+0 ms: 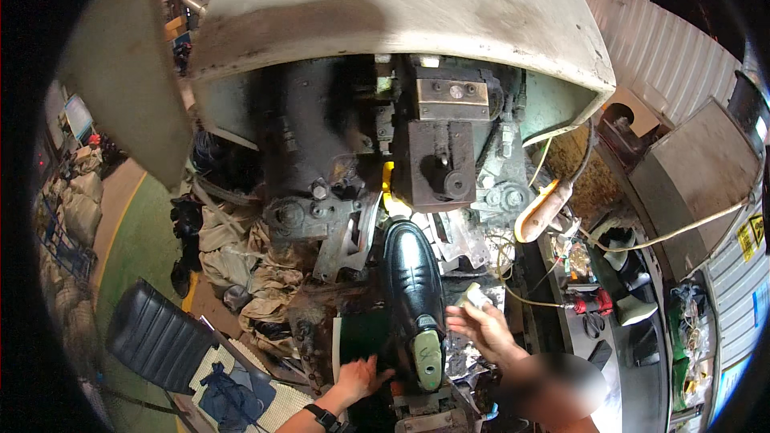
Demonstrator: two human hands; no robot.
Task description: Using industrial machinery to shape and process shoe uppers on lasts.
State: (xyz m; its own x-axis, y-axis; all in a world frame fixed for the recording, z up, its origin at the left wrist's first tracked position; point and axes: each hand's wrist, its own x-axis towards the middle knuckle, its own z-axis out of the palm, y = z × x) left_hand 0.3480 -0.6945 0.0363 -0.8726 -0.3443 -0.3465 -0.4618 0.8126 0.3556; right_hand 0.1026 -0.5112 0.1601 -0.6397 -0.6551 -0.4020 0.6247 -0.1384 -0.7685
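A glossy black leather shoe [411, 273] sits toe-away on a green shoe last [428, 359], its toe up against the machine's clamping parts. Low and to the left of the last is my left hand [361, 378], fingers loosely apart and holding nothing that shows; a dark band circles its wrist. Just right of the shoe's heel, my right hand [488, 330] has its palm turned toward the shoe. Between its thumb and fingers is a small pale piece [477, 297], whose kind I cannot make out. Part of the right forearm is blurred.
The dark, greasy machine [445, 152] stands ahead under a pale hood [401, 8]. A corded tool with a lit yellow edge [541, 212] hangs at the right. Farther right, a bench bears a red connector [593, 303]. A black padded chair [156, 329] and crumpled cloths [257, 281] are at the left.
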